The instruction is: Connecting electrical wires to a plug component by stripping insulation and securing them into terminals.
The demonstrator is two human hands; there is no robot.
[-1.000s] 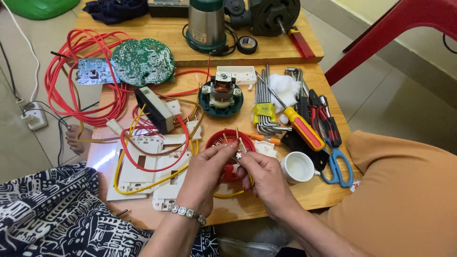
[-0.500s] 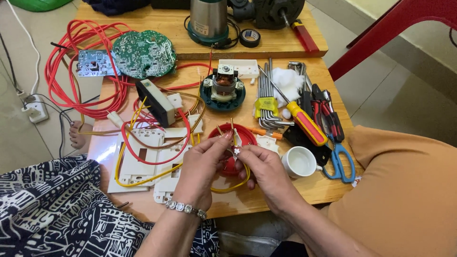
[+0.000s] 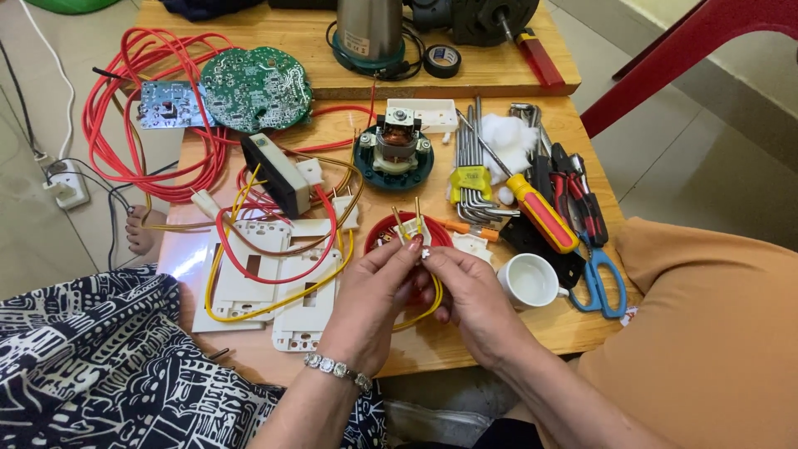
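My left hand (image 3: pixel 370 295) and my right hand (image 3: pixel 470 293) meet over the front of a wooden table (image 3: pixel 573 324). Together they pinch a small white plug part with two brass prongs (image 3: pixel 411 226) that point up and away. Below the fingers sits a red round dish (image 3: pixel 411 235), partly hidden by my hands. A yellow wire (image 3: pixel 426 306) loops out from under my right hand. A beaded bracelet (image 3: pixel 337 370) is on my left wrist.
White switch plates (image 3: pixel 249 287) with red and yellow wires lie at left. A small motor (image 3: pixel 393 150), hex keys (image 3: pixel 471 170), a yellow-handled screwdriver (image 3: pixel 542 214), blue scissors (image 3: pixel 597 278), a white cup (image 3: pixel 529 281) and green circuit boards (image 3: pixel 253 87) surround them. A red chair leg (image 3: pixel 665 58) stands at right.
Both hands have lifted the plug part slightly off the red dish and turned it so that its two prongs stand up. The camera has tilted down a little.
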